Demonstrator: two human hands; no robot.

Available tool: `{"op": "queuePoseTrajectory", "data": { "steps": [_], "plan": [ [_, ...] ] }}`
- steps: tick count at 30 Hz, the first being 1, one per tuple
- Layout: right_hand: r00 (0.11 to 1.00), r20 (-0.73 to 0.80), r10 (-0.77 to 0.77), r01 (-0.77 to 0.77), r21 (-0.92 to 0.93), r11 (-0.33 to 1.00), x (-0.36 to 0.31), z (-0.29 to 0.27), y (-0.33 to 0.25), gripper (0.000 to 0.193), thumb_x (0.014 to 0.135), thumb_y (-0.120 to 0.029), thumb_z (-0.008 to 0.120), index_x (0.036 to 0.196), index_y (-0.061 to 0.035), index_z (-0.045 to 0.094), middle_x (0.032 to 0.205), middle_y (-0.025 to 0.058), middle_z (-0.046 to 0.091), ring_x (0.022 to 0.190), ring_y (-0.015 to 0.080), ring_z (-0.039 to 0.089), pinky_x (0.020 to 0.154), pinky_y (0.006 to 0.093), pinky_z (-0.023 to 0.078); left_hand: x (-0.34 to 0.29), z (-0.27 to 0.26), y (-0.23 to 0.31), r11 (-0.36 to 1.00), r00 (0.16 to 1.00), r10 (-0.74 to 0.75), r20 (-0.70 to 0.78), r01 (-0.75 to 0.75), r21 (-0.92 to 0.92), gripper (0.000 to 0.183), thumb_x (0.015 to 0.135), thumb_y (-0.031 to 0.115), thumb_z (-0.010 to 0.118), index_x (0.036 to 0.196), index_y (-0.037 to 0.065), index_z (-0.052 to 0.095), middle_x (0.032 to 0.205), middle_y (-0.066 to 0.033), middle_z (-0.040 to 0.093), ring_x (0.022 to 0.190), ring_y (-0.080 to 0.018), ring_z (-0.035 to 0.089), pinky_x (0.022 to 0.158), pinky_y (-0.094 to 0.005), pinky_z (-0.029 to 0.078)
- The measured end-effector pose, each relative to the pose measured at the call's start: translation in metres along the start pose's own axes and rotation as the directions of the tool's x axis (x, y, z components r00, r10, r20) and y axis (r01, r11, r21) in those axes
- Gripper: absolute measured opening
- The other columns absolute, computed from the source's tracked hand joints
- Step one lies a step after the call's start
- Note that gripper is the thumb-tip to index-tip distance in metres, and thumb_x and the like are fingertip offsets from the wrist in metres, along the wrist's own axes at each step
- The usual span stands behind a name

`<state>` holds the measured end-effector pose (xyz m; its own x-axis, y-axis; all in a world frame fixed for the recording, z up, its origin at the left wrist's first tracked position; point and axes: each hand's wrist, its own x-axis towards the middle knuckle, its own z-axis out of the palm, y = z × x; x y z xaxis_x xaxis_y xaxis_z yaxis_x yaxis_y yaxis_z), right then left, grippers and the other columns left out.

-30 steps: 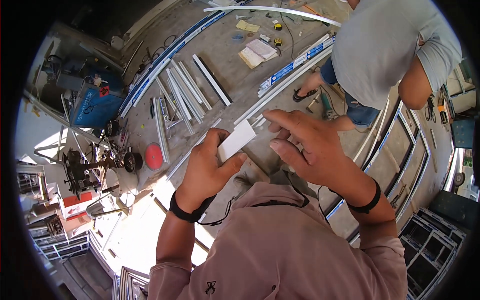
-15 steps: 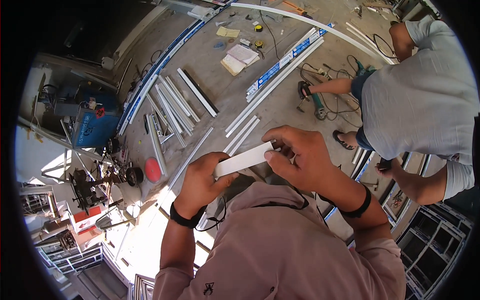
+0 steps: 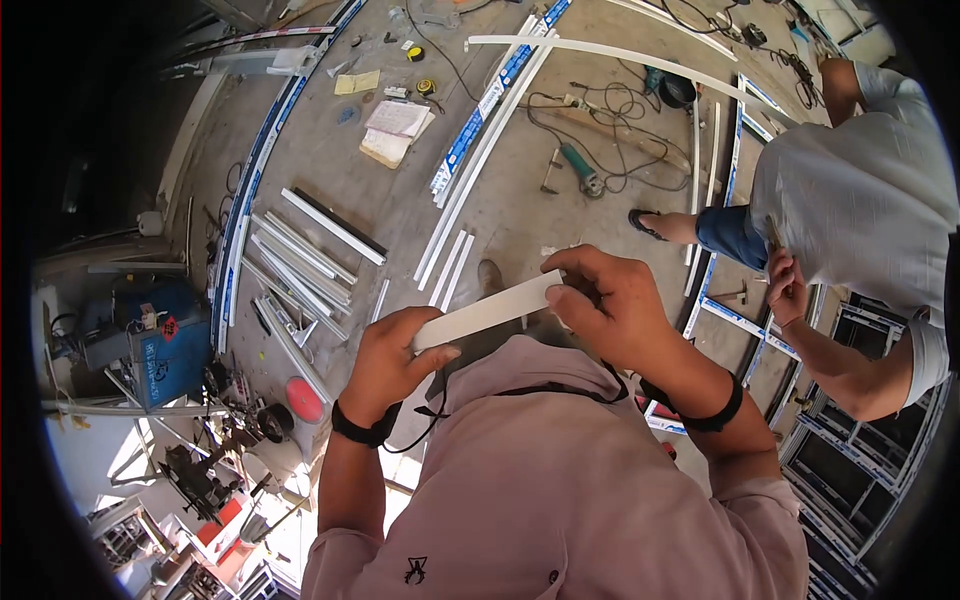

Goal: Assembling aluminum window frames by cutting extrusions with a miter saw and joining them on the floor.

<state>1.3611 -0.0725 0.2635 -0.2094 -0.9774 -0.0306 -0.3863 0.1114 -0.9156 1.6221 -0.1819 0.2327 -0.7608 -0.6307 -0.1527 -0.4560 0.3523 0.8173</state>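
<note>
White bar [image 3: 487,312], held aloft in front of the chest, slanting in view with the right end higher. Left end clamped between thumb and fingers of the left hand [image 3: 387,358]; right end gripped between thumb and fingers of the right hand [image 3: 613,303]. Below, on the concrete floor [image 3: 400,225]: two thin strips [image 3: 450,268], lying parallel just beyond the bar in view; to the left, a group of white profiles [image 3: 300,258] and a red disc [image 3: 304,400]. Farther out, an open notebook [image 3: 395,132] and a green angle grinder [image 3: 582,168]. At right, a co-worker [image 3: 850,190] in grey.
</note>
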Motion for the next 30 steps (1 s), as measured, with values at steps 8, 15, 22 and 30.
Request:
{"op": "queuePoseTrajectory", "data": {
  "steps": [8, 15, 22, 30],
  "plan": [
    [0.99, -0.109, 0.088, -0.094, -0.051, 0.994, 0.047, -0.011, -0.011, 0.024, 0.085, -0.013, 0.063, 0.103, 0.0026, 0.061, 0.063, 0.0023, 0.051, 0.055, 0.0081, 0.048, 0.053, 0.0233, 0.039, 0.076, -0.032, -0.029, 0.983, 0.982, 0.174, 0.078, -0.168, -0.079, 0.041, 0.075, 0.029, 0.078, 0.103, 0.002, 0.064, 0.092, -0.0157, 0.067, 0.081, -0.0316, 0.066, 0.073, -0.0353, 0.052],
    [0.982, -0.136, 0.132, -0.152, -0.146, 0.978, 0.087, -0.032, -0.005, 0.023, 0.084, -0.017, 0.064, 0.101, -0.0009, 0.062, 0.07, 0.0119, 0.065, 0.058, 0.023, 0.063, 0.056, 0.0299, 0.049, 0.136, -0.047, -0.033, 0.983, 0.967, 0.169, 0.189, -0.152, -0.101, 0.042, 0.077, 0.031, 0.077, 0.104, 0.002, 0.063, 0.093, -0.0148, 0.067, 0.081, -0.0315, 0.065, 0.073, -0.0354, 0.051],
    [0.963, -0.137, 0.233, -0.245, -0.079, 0.966, 0.14, -0.081, 0.028, 0.023, 0.085, -0.016, 0.062, 0.101, -0.0012, 0.062, 0.072, 0.0131, 0.064, 0.061, 0.0226, 0.062, 0.059, 0.0314, 0.048, 0.216, -0.043, -0.02, 0.979, 0.966, 0.2, 0.161, -0.201, -0.009, 0.041, 0.077, 0.032, 0.076, 0.105, 0.004, 0.064, 0.094, -0.0132, 0.067, 0.085, -0.0322, 0.065, 0.074, -0.0372, 0.051],
    [0.974, -0.108, 0.198, -0.192, 0.062, 0.979, 0.236, -0.149, 0.087, 0.023, 0.086, -0.018, 0.057, 0.1, -0.0011, 0.063, 0.069, 0.0139, 0.063, 0.06, 0.026, 0.062, 0.058, 0.034, 0.047, 0.316, -0.042, 0.01, 0.987, 0.992, 0.113, 0.057, -0.119, 0.108, 0.036, 0.077, 0.026, 0.076, 0.101, 0.003, 0.064, 0.091, -0.0138, 0.066, 0.081, -0.0316, 0.064, 0.073, -0.036, 0.05]
  ]
}}
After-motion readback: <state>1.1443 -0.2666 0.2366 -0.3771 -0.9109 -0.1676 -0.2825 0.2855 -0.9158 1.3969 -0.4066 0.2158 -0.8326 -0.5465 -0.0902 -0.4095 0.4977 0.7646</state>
